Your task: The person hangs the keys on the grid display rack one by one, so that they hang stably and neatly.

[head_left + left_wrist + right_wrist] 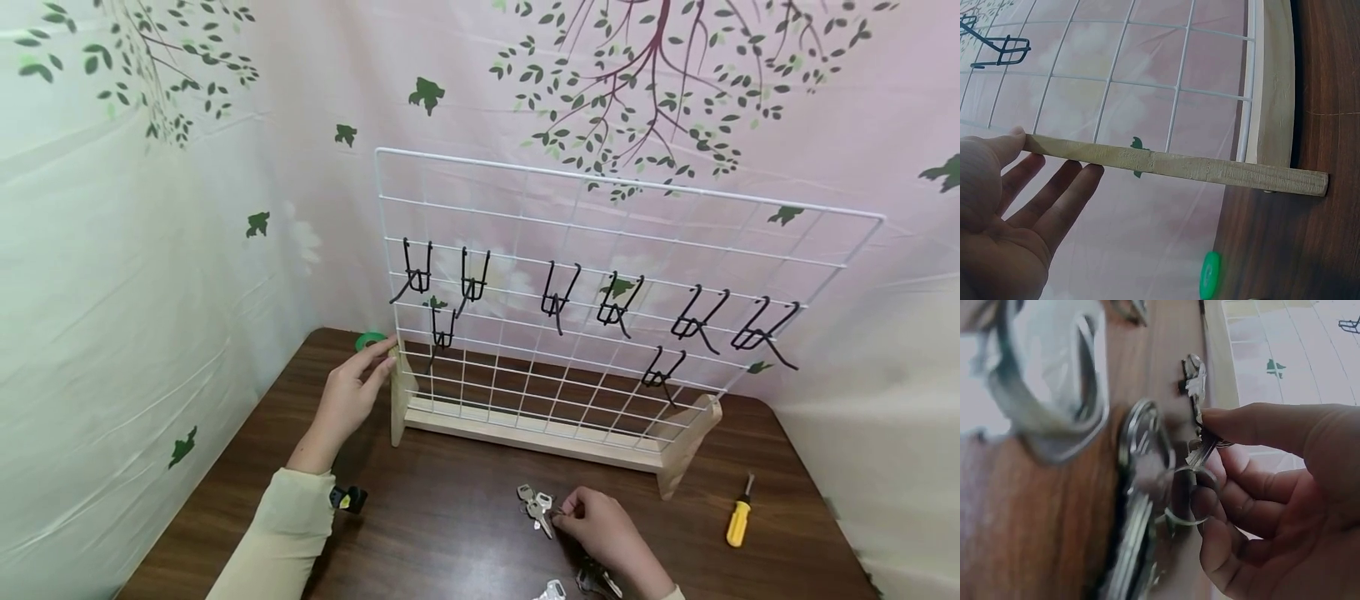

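Note:
A white wire grid rack (pixel 525 367) stands in a wooden base (pixel 525 432) on the table, with several black wire hooks (pixel 555 302) hanging on it. My left hand (pixel 351 392) holds the upper end of the rack's left wooden side piece (pixel 1179 167), thumb at its tip and fingers along the outer edge. In front of the rack, my right hand (pixel 600 525) pinches silver keys (pixel 1196 394) on a ring between thumb and fingers. A bunch of keys (pixel 536 507) shows at the fingertips in the head view; the fingers partly hide what they hold.
More keys (pixel 552 590) lie near the table's front edge, some dark ones (pixel 597 578) under the right wrist. A yellow-handled screwdriver (pixel 738 521) lies at the right. Behind the left hand is a green ring-shaped object (pixel 369 341). Patterned cloth (pixel 315 167) hangs around the table.

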`<state>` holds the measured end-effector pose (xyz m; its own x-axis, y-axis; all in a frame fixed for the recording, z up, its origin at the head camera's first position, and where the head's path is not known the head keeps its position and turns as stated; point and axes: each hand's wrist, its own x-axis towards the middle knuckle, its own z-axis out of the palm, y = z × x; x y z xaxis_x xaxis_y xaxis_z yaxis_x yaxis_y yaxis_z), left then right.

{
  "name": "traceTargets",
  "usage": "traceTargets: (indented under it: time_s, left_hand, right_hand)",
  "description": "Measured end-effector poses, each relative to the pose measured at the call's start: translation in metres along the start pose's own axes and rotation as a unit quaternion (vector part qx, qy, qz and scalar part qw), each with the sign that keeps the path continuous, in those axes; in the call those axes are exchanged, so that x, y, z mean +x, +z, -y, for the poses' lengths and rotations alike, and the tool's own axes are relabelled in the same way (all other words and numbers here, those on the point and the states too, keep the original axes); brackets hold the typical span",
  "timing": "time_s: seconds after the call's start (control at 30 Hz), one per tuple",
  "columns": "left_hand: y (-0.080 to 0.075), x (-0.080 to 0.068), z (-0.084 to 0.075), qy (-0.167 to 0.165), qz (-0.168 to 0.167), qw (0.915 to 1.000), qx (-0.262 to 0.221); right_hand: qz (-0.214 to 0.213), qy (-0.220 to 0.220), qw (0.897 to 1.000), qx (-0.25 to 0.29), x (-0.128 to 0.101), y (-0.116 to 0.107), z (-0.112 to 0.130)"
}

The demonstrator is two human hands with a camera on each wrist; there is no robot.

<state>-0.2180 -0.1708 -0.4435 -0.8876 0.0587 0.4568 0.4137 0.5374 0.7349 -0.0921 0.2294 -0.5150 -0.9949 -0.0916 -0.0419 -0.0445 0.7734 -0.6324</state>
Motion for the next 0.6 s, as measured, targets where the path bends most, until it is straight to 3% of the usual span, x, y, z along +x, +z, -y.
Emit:
traceTargets:
  time_s: [0.1, 0.37, 0.5, 0.6]
  left_hand:
    - [0.000, 0.000, 0.000, 0.002, -0.001, 1.0000, 0.005]
    - [-0.001, -0.001, 0.000, 0.000, 0.000, 1.0000, 0.007]
    - [0.000, -0.001, 0.001, -0.004, 0.003, 1.0000, 0.005]
    - [0.000, -0.001, 0.001, -0.007, 0.003, 1.0000, 0.004]
  right_hand:
    - [0.002, 0.017, 1.000, 0.008, -0.001, -0.004, 0.012]
    - [-0.005, 0.008, 0.999, 0.031, 0.000, -0.013, 0.041]
    - [-0.005, -0.023, 0.997, 0.076, -0.001, -0.017, 0.055]
    - [-0.001, -0.074, 0.990, 0.117, -0.004, -0.020, 0.066]
